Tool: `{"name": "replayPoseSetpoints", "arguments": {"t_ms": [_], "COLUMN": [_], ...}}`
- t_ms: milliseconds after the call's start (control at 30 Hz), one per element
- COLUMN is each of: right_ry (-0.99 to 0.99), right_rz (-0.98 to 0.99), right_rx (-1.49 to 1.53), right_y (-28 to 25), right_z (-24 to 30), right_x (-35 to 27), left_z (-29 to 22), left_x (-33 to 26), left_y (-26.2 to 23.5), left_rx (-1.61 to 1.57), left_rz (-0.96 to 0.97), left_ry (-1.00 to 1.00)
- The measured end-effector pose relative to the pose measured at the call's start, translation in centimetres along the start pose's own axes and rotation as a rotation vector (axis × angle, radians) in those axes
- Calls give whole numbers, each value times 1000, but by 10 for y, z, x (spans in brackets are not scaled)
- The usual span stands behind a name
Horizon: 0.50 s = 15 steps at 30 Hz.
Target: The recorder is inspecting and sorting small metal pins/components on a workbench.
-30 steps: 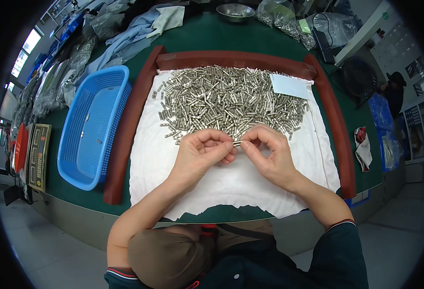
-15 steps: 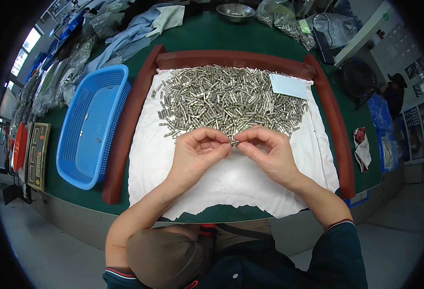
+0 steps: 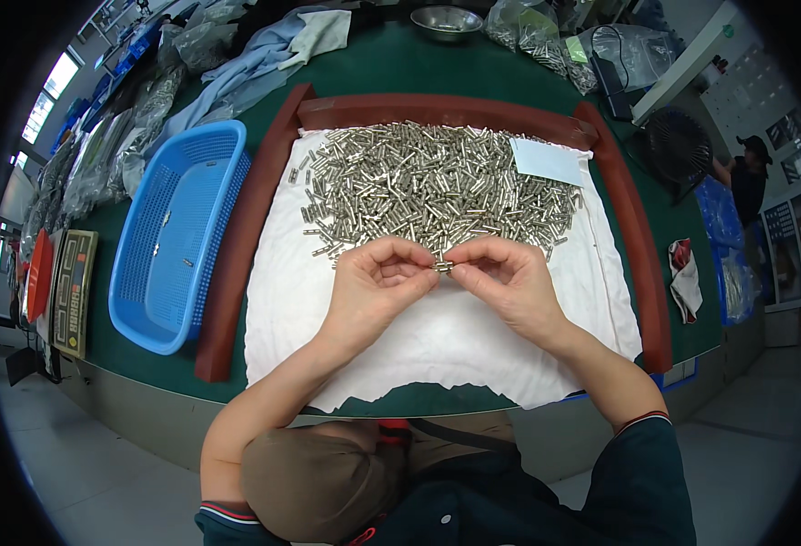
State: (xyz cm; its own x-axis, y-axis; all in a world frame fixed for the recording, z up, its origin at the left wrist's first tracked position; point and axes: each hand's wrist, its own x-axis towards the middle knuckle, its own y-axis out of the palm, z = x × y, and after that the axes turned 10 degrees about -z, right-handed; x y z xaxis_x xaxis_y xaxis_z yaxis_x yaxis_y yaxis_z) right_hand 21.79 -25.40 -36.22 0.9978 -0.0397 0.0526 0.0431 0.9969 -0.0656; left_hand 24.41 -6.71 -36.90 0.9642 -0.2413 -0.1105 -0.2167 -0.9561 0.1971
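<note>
My left hand (image 3: 377, 287) and my right hand (image 3: 508, 284) meet fingertip to fingertip over the white cloth (image 3: 400, 364). Pinched between them is a small silvery metal cylinder (image 3: 442, 267), held at both ends by thumbs and index fingers. Its finer details are too small to make out. Just beyond the fingers spreads a wide heap of similar metal cylinders (image 3: 428, 182), lying in every direction on the cloth. A pale blue paper slip (image 3: 546, 162) rests on the heap's right side.
Reddish-brown bars (image 3: 446, 113) frame the cloth on three sides. A blue plastic basket (image 3: 120, 282) with a few small pieces stands left. Farther off are a metal bowl (image 3: 447, 20), bagged parts (image 3: 546, 45) and a black fan (image 3: 676, 146). Another person (image 3: 748, 182) is at far right.
Both hands stay pinched on the metal cylinder in nearly the same place, with slight finger shifts. The whole view has shifted slightly. The person at far right has moved a little.
</note>
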Motion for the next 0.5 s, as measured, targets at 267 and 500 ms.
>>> {"name": "replayPoseSetpoints", "arguments": {"t_ms": [267,500], "right_ry": [3,23], "right_rz": [0,-11], "right_rx": [-3,-10], "right_y": [-1,0], "right_z": [-2,-1], "right_x": [1,1], "left_z": [1,0], "left_x": [0,0], "left_y": [-1,-1], "left_rx": [3,-2], "left_rz": [-2,1], "left_ry": [2,-18]}}
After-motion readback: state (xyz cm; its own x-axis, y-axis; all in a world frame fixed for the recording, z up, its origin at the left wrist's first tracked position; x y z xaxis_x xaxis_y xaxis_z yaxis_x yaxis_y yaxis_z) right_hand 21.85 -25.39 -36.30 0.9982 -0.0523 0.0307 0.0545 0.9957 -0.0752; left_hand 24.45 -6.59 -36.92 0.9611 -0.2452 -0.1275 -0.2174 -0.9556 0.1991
